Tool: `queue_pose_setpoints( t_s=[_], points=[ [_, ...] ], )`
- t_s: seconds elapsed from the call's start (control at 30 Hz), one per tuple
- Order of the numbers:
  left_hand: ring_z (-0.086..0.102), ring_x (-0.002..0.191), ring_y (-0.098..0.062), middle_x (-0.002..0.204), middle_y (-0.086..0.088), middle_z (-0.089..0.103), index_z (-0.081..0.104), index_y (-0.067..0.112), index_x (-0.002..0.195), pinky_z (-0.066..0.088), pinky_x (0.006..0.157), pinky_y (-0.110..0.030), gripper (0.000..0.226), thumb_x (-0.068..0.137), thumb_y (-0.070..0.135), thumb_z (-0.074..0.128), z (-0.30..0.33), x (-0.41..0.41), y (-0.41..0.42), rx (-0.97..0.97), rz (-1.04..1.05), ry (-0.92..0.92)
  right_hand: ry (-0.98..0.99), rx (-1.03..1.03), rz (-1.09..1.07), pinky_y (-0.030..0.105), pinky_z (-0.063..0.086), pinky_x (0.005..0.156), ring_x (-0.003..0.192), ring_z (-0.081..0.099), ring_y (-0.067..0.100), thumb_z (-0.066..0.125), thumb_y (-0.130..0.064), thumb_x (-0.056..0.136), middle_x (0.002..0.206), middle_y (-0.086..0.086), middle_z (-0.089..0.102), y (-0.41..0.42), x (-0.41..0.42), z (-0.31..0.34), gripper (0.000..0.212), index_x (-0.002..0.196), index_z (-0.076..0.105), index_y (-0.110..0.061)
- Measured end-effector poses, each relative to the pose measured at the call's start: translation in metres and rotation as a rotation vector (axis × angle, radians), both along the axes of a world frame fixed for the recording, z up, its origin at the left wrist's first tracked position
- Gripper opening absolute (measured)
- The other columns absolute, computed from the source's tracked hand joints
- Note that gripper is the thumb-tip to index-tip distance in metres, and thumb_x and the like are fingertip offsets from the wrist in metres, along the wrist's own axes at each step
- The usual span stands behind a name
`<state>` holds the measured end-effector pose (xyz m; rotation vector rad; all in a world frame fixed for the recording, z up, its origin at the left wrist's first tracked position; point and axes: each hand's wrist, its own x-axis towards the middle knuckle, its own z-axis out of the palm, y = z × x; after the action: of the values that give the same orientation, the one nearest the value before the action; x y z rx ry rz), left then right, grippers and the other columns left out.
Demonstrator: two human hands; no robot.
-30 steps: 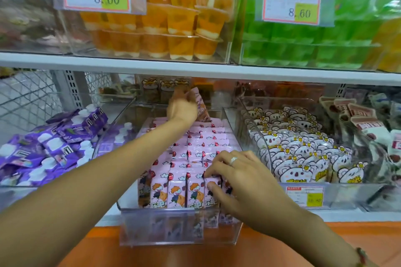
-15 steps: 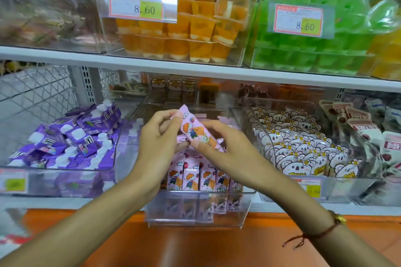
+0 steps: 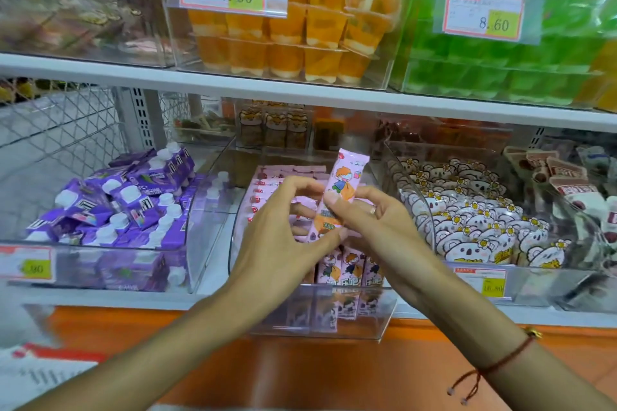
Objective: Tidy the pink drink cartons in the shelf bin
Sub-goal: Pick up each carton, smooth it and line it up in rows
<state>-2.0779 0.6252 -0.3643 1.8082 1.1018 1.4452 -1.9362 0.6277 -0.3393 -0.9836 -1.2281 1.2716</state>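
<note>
Left hand [image 3: 277, 237] and right hand [image 3: 374, 223] both pinching one upright pink carton [image 3: 340, 187], clear bin [image 3: 334, 320] of cartons just behind, white shelf [image 3: 300, 93] above, orange ledge [image 3: 300, 370] beneath the wrists

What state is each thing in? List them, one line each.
Held pink carton: lifted above the bin, near upright, leaning slightly right.
Left hand: grip on the carton's lower end.
Right hand: fingers pinching the carton's middle.
Pink cartons in the bin: standing in rows.
Clear bin: open-topped, partly filled.
Purple cartons: jumbled heap in the left bin.
</note>
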Motion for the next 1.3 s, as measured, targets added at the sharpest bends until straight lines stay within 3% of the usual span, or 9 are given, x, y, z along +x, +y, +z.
queue_pose_setpoints(
  t_s=[0.13, 0.3, 0.5, 0.67, 0.87, 0.93, 1.03, 1.17, 1.3],
  points=[
    [0.061, 0.1, 0.003, 0.112, 0.026, 0.061, 0.049, 0.042, 0.106, 0.052, 0.085, -0.03, 0.03, 0.086, 0.03, 0.068, 0.0, -0.002, 0.004, 0.025, 0.0, 0.004, 0.024, 0.017, 0.125, 0.019, 0.051, 0.077, 0.098, 0.067, 0.007, 0.054, -0.023, 0.095, 0.108, -0.003, 0.072, 0.003, 0.008, 0.004, 0.025, 0.118, 0.062, -0.016],
    [0.051, 0.114, 0.011, 0.118, 0.03, 0.058, 0.048, 0.043, 0.115, 0.047, 0.095, -0.027, 0.025, 0.095, 0.03, 0.055, -0.003, -0.005, 0.004, 0.05, -0.031, 0.125, 0.013, 0.113, -0.03, 0.019, 0.053, 0.079, 0.097, 0.069, 0.012, 0.064, -0.013, 0.089, 0.107, 0.002, 0.073, 0.003, 0.005, 0.0, 0.03, 0.119, 0.061, -0.011],
    [0.053, 0.105, 0.005, 0.11, 0.023, 0.058, 0.056, 0.036, 0.114, 0.041, 0.081, -0.009, 0.035, 0.083, 0.034, 0.071, 0.002, -0.005, 0.005, 0.175, 0.11, 0.211, -0.042, 0.18, -0.176, 0.022, 0.057, 0.071, 0.09, 0.071, 0.016, 0.078, -0.015, 0.077, 0.105, 0.006, 0.069, -0.002, -0.001, -0.002, 0.036, 0.107, 0.058, -0.012],
    [0.068, 0.082, 0.004, 0.095, 0.02, 0.072, 0.068, 0.032, 0.103, 0.051, 0.062, -0.011, 0.035, 0.071, 0.047, 0.07, 0.02, -0.007, 0.002, -0.264, -0.153, -0.149, -0.101, 0.14, -0.135, 0.018, 0.055, 0.068, 0.081, 0.069, 0.007, 0.073, -0.028, 0.081, 0.091, -0.01, 0.071, 0.0, 0.006, 0.004, 0.032, 0.111, 0.064, -0.024],
    [0.07, 0.071, 0.002, 0.082, 0.008, 0.076, 0.077, 0.023, 0.077, 0.05, 0.052, -0.01, 0.029, 0.077, 0.05, 0.066, 0.024, -0.003, 0.0, -0.655, -0.243, -0.263, -0.045, -0.018, -0.103, 0.018, 0.05, 0.061, 0.061, 0.056, 0.007, 0.069, -0.029, 0.085, 0.082, 0.008, 0.062, 0.003, 0.007, 0.003, 0.038, 0.119, 0.06, -0.015],
    [0.068, 0.071, 0.006, 0.078, 0.015, 0.075, 0.077, 0.031, 0.072, 0.05, 0.054, -0.01, 0.023, 0.078, 0.049, 0.065, 0.022, -0.004, 0.001, -0.616, -0.247, -0.249, -0.048, -0.024, -0.084, 0.018, 0.05, 0.062, 0.069, 0.06, 0.01, 0.068, -0.029, 0.085, 0.093, 0.009, 0.068, 0.004, 0.008, 0.003, 0.04, 0.122, 0.058, -0.016],
    [0.068, 0.082, 0.006, 0.089, 0.019, 0.074, 0.071, 0.037, 0.091, 0.052, 0.062, -0.009, 0.012, 0.081, 0.041, 0.066, 0.018, -0.006, 0.003, -0.482, -0.259, -0.209, -0.086, 0.051, -0.019, 0.017, 0.051, 0.068, 0.09, 0.068, 0.01, 0.063, -0.024, 0.09, 0.109, 0.002, 0.071, 0.004, 0.012, 0.004, 0.035, 0.124, 0.058, -0.022],
    [0.065, 0.098, 0.006, 0.105, 0.024, 0.07, 0.064, 0.042, 0.104, 0.051, 0.08, -0.009, 0.031, 0.083, 0.019, 0.07, 0.019, -0.012, 0.005, -0.281, -0.248, -0.171, -0.113, 0.222, 0.074, 0.025, 0.051, 0.089, 0.109, 0.064, 0.012, 0.067, -0.013, 0.084, 0.115, -0.003, 0.068, 0.004, 0.02, 0.007, 0.04, 0.12, 0.06, -0.028],
    [0.059, 0.111, 0.005, 0.12, 0.017, 0.065, 0.061, 0.032, 0.119, 0.047, 0.096, -0.016, 0.044, 0.083, 0.008, 0.069, 0.019, -0.014, 0.006, -0.186, -0.236, -0.131, -0.076, 0.286, 0.14, 0.024, 0.05, 0.09, 0.112, 0.062, 0.016, 0.075, -0.009, 0.076, 0.116, -0.002, 0.067, 0.006, 0.025, 0.005, 0.042, 0.111, 0.064, -0.029]
  ],
)
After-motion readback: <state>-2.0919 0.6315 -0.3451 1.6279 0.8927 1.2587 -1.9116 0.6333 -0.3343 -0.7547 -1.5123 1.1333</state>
